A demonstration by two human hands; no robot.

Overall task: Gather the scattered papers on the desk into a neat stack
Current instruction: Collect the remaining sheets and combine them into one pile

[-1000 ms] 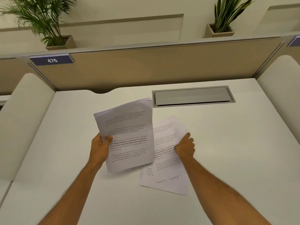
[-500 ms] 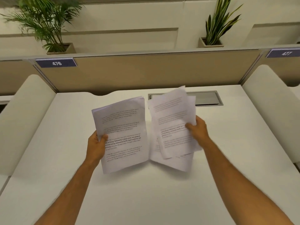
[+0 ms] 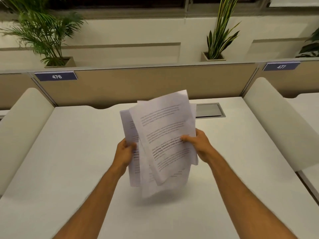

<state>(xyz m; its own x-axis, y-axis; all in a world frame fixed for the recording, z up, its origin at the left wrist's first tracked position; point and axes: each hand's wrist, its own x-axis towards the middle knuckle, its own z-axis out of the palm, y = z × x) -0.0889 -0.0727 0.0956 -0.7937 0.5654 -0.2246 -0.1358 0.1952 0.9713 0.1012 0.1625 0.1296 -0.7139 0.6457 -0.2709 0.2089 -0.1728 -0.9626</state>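
Two hands, left hand (image 3: 125, 152) and right hand (image 3: 198, 145), fingers clamped on the papers (image 3: 164, 135) above the bare counter (image 3: 69, 161) (gathered, edges unsquared).

We're in an open-plan office: a white desk (image 3: 69, 161) closed off by a tan partition (image 3: 146, 83), with numbered tags reading 476 (image 3: 56, 76) and 477 (image 3: 281, 66) marking the neighbouring workstations. A metal cable hatch (image 3: 209, 110) sits flush in the desktop, and potted plants (image 3: 215, 35) line the ledge behind the partition.
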